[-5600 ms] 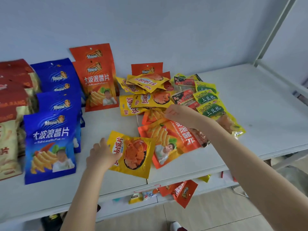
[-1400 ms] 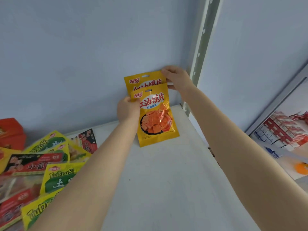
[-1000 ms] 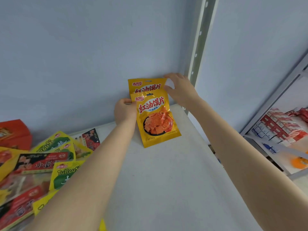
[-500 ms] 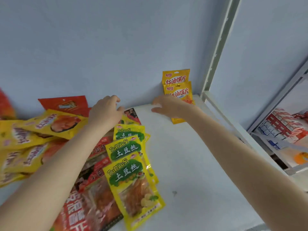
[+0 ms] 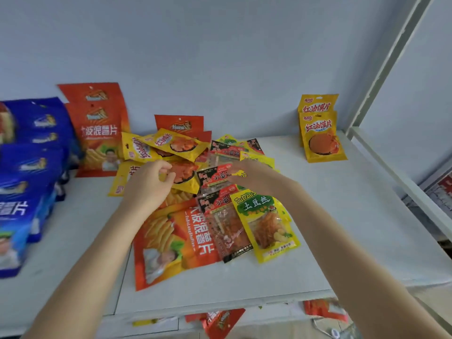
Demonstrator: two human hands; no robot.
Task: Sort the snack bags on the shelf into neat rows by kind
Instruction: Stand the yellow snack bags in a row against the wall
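Observation:
Two yellow sliced-snack bags point(image 5: 320, 140) stand one behind the other against the wall at the back right of the white shelf point(image 5: 354, 228). A mixed pile lies mid-shelf: more yellow bags point(image 5: 171, 143), a large orange chip bag point(image 5: 176, 238), red-and-black bags point(image 5: 227, 231) and a yellow-green bag point(image 5: 266, 223). My left hand point(image 5: 149, 184) is over the pile with fingers and thumb curled on the edge of a yellow bag point(image 5: 183, 174). My right hand point(image 5: 247, 174) reaches over the red-and-black bags with fingers stretched out, slightly blurred.
Blue chip bags point(image 5: 27, 167) stand in rows at the left, with orange chip bags point(image 5: 97, 133) upright beside them. A grey shelf post point(image 5: 381, 69) rises at the back right corner. More bags point(image 5: 220, 319) show on the level below.
Both hands have left the two yellow bags standing at the back right and come back left to the pile. My left hand has closed on another yellow bag.

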